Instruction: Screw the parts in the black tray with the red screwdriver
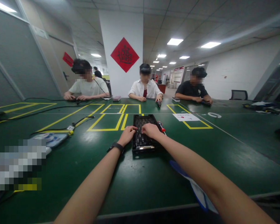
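Observation:
A black rectangular case (144,141) lies on the green table, full of small dark and shiny parts, with a pale metallic strip (147,147) at its near end. My left hand (128,135), a dark band on its wrist, is at the case's left edge, fingers closed together; anything between them is too small to name. Over the inside of the case is my right hand (150,130), its fingers curled in a pinch whose contents are hidden. A red-and-black screwdriver (162,127) lies just right of the case.
Yellow tape rectangles mark the green table (84,174). A paper sheet (186,117) and a white ring (214,115) lie to the right. Cables and a plastic bag (51,138) are at the left. A blue-edged item (197,186) is under my right forearm. Three people sit opposite.

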### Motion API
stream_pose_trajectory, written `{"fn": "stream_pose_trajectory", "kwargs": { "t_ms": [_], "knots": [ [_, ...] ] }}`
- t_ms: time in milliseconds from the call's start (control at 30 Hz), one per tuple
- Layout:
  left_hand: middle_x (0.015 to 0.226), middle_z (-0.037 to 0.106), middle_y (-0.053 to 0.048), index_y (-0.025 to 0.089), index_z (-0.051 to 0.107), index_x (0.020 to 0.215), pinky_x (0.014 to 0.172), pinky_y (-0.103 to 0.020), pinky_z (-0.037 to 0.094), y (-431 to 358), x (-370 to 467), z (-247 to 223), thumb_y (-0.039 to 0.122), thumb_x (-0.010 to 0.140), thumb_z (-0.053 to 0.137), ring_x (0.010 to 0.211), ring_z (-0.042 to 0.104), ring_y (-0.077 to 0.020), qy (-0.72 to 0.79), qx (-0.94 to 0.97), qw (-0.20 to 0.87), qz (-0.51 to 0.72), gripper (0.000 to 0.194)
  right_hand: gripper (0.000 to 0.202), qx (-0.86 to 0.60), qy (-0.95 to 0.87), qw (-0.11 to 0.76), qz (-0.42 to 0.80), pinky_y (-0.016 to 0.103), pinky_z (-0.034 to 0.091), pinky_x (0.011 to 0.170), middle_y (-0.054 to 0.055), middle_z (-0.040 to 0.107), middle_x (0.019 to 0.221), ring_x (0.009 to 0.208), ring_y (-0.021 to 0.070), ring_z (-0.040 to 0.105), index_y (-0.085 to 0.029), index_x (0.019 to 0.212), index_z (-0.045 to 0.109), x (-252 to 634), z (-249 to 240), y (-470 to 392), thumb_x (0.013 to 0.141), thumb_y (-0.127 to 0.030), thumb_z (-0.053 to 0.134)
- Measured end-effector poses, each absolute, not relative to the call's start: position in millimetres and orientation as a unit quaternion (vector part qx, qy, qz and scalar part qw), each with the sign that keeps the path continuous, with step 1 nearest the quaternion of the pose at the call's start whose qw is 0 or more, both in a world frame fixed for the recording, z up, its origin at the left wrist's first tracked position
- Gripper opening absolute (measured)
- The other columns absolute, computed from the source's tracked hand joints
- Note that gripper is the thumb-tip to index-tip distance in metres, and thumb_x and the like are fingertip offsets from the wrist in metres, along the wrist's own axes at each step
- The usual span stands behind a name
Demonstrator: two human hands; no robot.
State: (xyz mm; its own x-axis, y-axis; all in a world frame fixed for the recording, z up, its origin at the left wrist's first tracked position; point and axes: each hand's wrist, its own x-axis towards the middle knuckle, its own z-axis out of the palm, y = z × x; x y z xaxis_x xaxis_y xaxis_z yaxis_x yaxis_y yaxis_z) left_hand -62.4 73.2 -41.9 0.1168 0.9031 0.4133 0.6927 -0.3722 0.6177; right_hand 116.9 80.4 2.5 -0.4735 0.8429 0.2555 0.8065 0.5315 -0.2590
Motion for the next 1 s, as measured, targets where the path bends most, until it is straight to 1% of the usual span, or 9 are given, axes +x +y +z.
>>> {"fn": "stream_pose_trajectory", "kwargs": {
  "t_ms": [167, 233, 300, 367, 433, 567, 733, 833, 1000],
  "knots": [
    [0.099, 0.061, -0.005, 0.017, 0.064, 0.094, 0.092, -0.032, 0.038, 74.5, -63.1, -43.1, 0.018, 0.075, 0.040, 0.101, 0.050, -0.0188, 0.537, 0.740, 0.134, 0.383, 0.030, 0.017, -0.467, -0.839, 0.225, 0.162, 0.019, 0.047, 0.062, 0.006, 0.068, 0.076, 0.070, 0.0127, 0.063, -0.013, 0.077, 0.067, 118.8, 5.4, 77.6, 0.073, -0.027, 0.059],
    [0.099, 0.061, -0.005, 0.016, 0.064, 0.094, 0.093, -0.032, 0.037, 74.5, -63.3, -43.4, 0.018, 0.075, 0.040, 0.101, 0.050, -0.0188, 0.535, 0.741, 0.134, 0.384, 0.030, 0.015, -0.452, -0.794, 0.278, 0.297, 0.019, 0.049, 0.061, 0.008, 0.068, 0.076, 0.067, 0.0115, 0.063, -0.011, 0.073, 0.063, 123.6, 7.3, 70.9, 0.074, -0.026, 0.058],
    [0.099, 0.061, -0.005, 0.017, 0.064, 0.094, 0.093, -0.032, 0.037, 74.5, -63.3, -43.5, 0.018, 0.075, 0.040, 0.101, 0.050, -0.0187, 0.536, 0.739, 0.136, 0.385, 0.030, 0.013, -0.417, -0.717, 0.328, 0.451, 0.021, 0.052, 0.062, 0.008, 0.068, 0.075, 0.066, 0.0118, 0.064, -0.011, 0.067, 0.058, 131.6, 9.3, 62.4, 0.070, -0.024, 0.062],
    [0.099, 0.060, -0.005, 0.017, 0.064, 0.094, 0.092, -0.032, 0.037, 74.6, -63.2, -43.6, 0.019, 0.075, 0.040, 0.101, 0.050, -0.0186, 0.537, 0.736, 0.139, 0.388, 0.030, 0.016, -0.388, -0.676, 0.348, 0.521, 0.023, 0.052, 0.062, 0.008, 0.068, 0.074, 0.065, 0.0121, 0.064, -0.012, 0.064, 0.055, 141.4, 11.4, 54.3, 0.064, -0.024, 0.067],
    [0.099, 0.060, -0.005, 0.017, 0.064, 0.093, 0.092, -0.032, 0.038, 74.8, -63.2, -43.8, 0.019, 0.075, 0.040, 0.100, 0.050, -0.0184, 0.536, 0.735, 0.141, 0.391, 0.030, 0.020, -0.376, -0.689, 0.337, 0.520, 0.023, 0.051, 0.059, 0.006, 0.067, 0.067, 0.060, 0.0110, 0.062, -0.011, 0.066, 0.057, 150.8, 13.4, 48.4, 0.060, -0.025, 0.070],
    [0.099, 0.060, -0.005, 0.017, 0.064, 0.094, 0.092, -0.032, 0.037, 75.9, -63.5, -44.9, 0.019, 0.075, 0.040, 0.099, 0.050, -0.0182, 0.534, 0.735, 0.140, 0.393, 0.030, 0.027, -0.359, -0.754, 0.271, 0.479, 0.021, 0.046, 0.052, 0.003, 0.063, 0.058, 0.052, 0.0085, 0.055, -0.009, 0.070, 0.063, 163.0, 18.0, 43.2, 0.055, -0.029, 0.074],
    [0.099, 0.060, -0.005, 0.017, 0.064, 0.093, 0.093, -0.033, 0.037, 76.7, -63.1, -46.2, 0.019, 0.075, 0.040, 0.100, 0.050, -0.0187, 0.534, 0.737, 0.139, 0.390, 0.030, 0.032, -0.347, -0.785, 0.218, 0.464, 0.020, 0.040, 0.049, 0.001, 0.059, 0.054, 0.049, 0.0072, 0.049, -0.008, 0.073, 0.066, 170.1, 22.5, 41.5, 0.057, -0.034, 0.073],
    [0.098, 0.060, -0.005, 0.017, 0.064, 0.092, 0.092, -0.033, 0.037, 76.0, -62.4, -46.1, 0.019, 0.074, 0.039, 0.099, 0.050, -0.0188, 0.532, 0.740, 0.137, 0.388, 0.031, 0.034, -0.330, -0.805, 0.171, 0.463, 0.022, 0.042, 0.056, 0.003, 0.062, 0.061, 0.057, 0.0099, 0.053, -0.008, 0.081, 0.068, 174.0, 22.3, 41.6, 0.062, -0.036, 0.069],
    [0.098, 0.060, -0.005, 0.017, 0.064, 0.093, 0.093, -0.033, 0.037, 75.2, -62.1, -45.0, 0.019, 0.074, 0.039, 0.099, 0.050, -0.0190, 0.534, 0.740, 0.135, 0.386, 0.031, 0.030, -0.299, -0.864, 0.119, 0.388, 0.023, 0.041, 0.069, 0.006, 0.067, 0.082, 0.074, 0.0130, 0.057, -0.011, 0.087, 0.069, 176.5, 21.8, 42.4, 0.071, -0.036, 0.063]
  ]
}}
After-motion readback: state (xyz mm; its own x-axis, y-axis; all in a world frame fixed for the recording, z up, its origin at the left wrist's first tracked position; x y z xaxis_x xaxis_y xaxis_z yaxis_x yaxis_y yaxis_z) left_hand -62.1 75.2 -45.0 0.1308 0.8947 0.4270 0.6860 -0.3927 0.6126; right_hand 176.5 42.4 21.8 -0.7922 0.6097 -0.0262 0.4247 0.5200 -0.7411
